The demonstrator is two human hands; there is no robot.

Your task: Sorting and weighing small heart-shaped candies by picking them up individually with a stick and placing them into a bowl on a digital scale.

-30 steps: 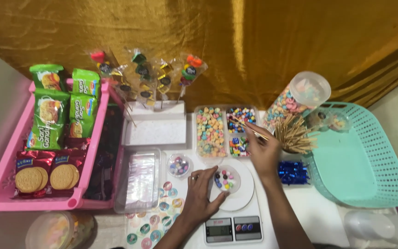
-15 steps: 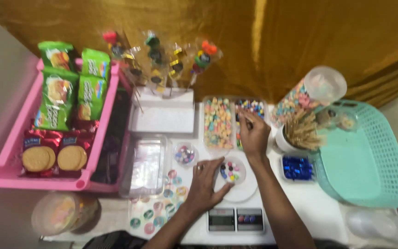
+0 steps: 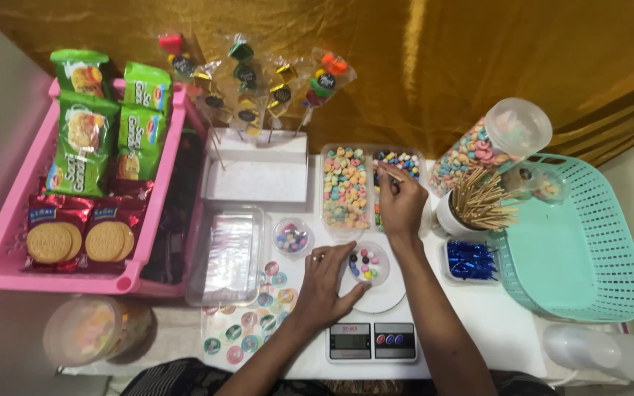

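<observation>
Pinching tiny candies from the tray [image 3: 398, 163] at 12 o'clock, right hand [image 3: 401, 199] closed; they look light, hard, slippery. Left hand [image 3: 324, 282] lies open, steadying the small bowl [image 3: 367, 264].

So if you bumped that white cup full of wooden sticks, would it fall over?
Probably quite easily. The white cup looks small, and the wooden sticks fan out well above its rim and lean to one side, so it seems top-heavy. The sticks look thin and light, so they would likely scatter. The right hand is just beside it.

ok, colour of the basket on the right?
Teal basket, perforated walls, beside the right hand. Head view, the only one.
</observation>
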